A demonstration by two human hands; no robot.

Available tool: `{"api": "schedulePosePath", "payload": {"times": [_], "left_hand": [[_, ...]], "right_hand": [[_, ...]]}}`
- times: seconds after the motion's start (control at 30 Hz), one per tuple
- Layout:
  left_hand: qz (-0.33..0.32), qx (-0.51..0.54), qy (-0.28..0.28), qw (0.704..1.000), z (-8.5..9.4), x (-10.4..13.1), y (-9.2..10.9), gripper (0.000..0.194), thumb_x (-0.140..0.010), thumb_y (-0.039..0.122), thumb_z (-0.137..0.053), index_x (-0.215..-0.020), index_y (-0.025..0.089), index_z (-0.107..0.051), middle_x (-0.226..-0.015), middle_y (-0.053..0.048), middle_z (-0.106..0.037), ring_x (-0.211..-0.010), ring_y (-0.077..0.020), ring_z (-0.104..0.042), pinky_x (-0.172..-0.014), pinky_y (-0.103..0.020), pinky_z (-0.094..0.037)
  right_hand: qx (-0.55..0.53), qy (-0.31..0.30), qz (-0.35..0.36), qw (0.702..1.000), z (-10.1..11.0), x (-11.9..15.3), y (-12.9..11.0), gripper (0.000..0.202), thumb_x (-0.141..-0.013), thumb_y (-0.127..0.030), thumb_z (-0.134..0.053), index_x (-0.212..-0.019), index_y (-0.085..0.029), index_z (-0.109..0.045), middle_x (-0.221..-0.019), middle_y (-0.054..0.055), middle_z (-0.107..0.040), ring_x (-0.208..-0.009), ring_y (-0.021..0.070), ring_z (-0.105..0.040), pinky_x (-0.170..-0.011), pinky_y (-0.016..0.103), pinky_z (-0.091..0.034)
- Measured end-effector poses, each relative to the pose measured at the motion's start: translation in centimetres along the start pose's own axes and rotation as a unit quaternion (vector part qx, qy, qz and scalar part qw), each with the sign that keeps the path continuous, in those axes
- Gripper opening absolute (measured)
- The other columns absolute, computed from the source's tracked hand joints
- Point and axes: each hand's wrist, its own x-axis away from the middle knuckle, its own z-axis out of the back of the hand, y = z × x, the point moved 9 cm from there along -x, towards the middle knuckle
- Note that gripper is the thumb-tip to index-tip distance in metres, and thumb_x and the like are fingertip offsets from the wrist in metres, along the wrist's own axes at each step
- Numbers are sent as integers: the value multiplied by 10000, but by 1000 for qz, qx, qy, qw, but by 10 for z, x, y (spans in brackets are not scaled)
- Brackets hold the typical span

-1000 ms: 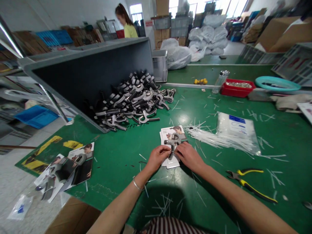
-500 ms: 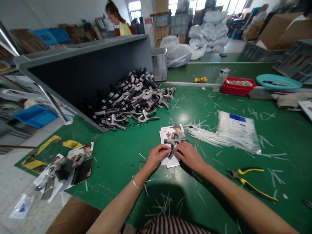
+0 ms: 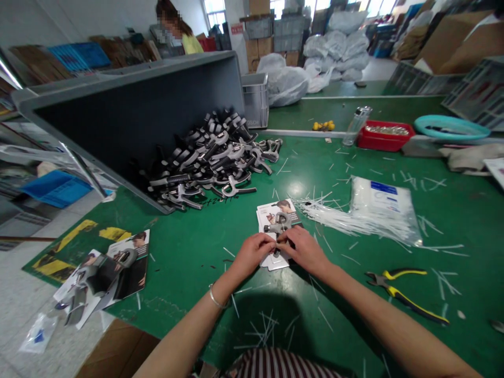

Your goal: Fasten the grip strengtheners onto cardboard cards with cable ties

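A grey-and-black hand grip trainer [image 3: 281, 222] lies on a small stack of printed cards [image 3: 264, 212] on the green table. My left hand [image 3: 254, 254] and my right hand [image 3: 303, 249] meet over its lower handle. The fingertips of each are pinched together, apparently on a thin cable tie around the handle, which they mostly hide. Just right of the cards, a bundle of white cable ties [image 3: 334, 218] spills from a clear plastic bag [image 3: 384, 202]. Yellow-and-black cutting pliers [image 3: 388, 289] rest open beyond my right forearm.
A tipped grey crate [image 3: 129, 79] holds a heap of hand grip trainers [image 3: 220, 157]. Carded trainers [image 3: 114, 268] lie at the table's left edge. A red tray [image 3: 384, 137], a clear bottle [image 3: 356, 126] and a turquoise dish [image 3: 451, 128] stand at the back right. A person [image 3: 177, 29] is behind the crate.
My right hand has shifted slightly left, and its fingertips now come against those of my left hand over the handle. The grip trainer stays on the cards. The view has turned slightly.
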Motion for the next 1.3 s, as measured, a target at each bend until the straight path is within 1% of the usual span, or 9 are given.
{"api": "schedulePosePath", "payload": {"times": [0.13, 0.27, 0.47, 0.7, 0.83, 0.9, 1.0, 1.1, 1.3], "left_hand": [[-45, -148, -15, 988, 6, 0, 29, 158, -898, 201, -506, -817, 183, -640, -851, -50, -641, -833, -192, -588, -785, -314, -456], [-76, -123, -5, 989, 6, 3, 42, 144, -925, 214, -484, -849, 195, -605, -883, -47, -627, -886, -195, -587, -829, -316, -459], [-57, -184, 88, 977, -11, 21, 12, 391, -819, 292, -688, -1151, 184, -513, -1286, -129, -530, -1250, -282, -461, -1082, -484, -340], [-30, -211, 141, 967, -4, 22, -11, 118, -892, 219, -579, -1002, 178, -564, -1245, -138, -576, -1244, -265, -488, -1096, -492, -334], [30, -70, 155, 985, 25, 28, -11, 139, -852, 288, -631, -932, 180, -600, -1287, -123, -570, -1242, -275, -506, -1084, -469, -365], [107, 78, 159, 978, 43, 34, -22, 242, -820, 354, -674, -974, 179, -607, -1295, -110, -583, -1155, -259, -577, -998, -414, -454], [216, 319, 119, 915, 46, 39, -39, 402, -813, 399, -695, -1125, 168, -595, -1091, -88, -684, -874, -190, -669, -758, -296, -537], [271, 439, 26, 856, 22, 34, -42, 348, -790, 390, -723, -984, 110, -655, -757, -48, -685, -548, -114, -590, -513, -215, -470], [209, 442, 49, 871, -1, 19, -28, 412, -751, 349, -751, -1082, 126, -648, -831, -47, -711, -599, -125, -628, -534, -204, -465]], "right_hand": [[28, 1, 20, 999, 0, 0, -7, 168, -943, -330, -581, -874, -195, -656, -863, 57, -676, -869, 217, -526, -794, 343, -378], [-9, 13, 15, 1000, 0, 5, -4, 121, -932, -285, -587, -866, -201, -643, -875, 54, -662, -908, 224, -514, -829, 351, -375], [-134, 50, -13, 990, 2, 10, 3, 120, -946, -284, -559, -886, -214, -635, -1001, 39, -676, -987, 214, -544, -909, 377, -354], [-115, 63, -45, 990, -5, 13, 16, 168, -959, -276, -530, -839, -212, -629, -1067, 42, -675, -1082, 212, -520, -968, 402, -317], [-49, 13, -37, 998, 28, 47, 28, 189, -950, -365, -543, -1065, -246, -635, -1290, 70, -591, -1213, 230, -468, -1025, 426, -312], [20, -34, -62, 997, 57, 90, 54, 449, -881, -474, -615, -1269, -257, -552, -1409, 106, -501, -1289, 278, -413, -1042, 470, -317], [157, -103, -172, 967, 101, 178, 120, 826, -636, -625, -757, -1326, -227, -539, -1417, 194, -481, -1250, 428, -438, -944, 588, -373], [229, -122, -273, 926, 134, 243, 178, 837, -518, -516, -827, -1281, -247, -610, -1319, 235, -552, -1114, 481, -523, -787, 579, -433], [-110, -46, -341, 933, 123, 231, 166, 412, -780, -547, -622, -988, -198, -692, -871, 145, -653, -726, 256, -610, -667, 409, -474]]}}
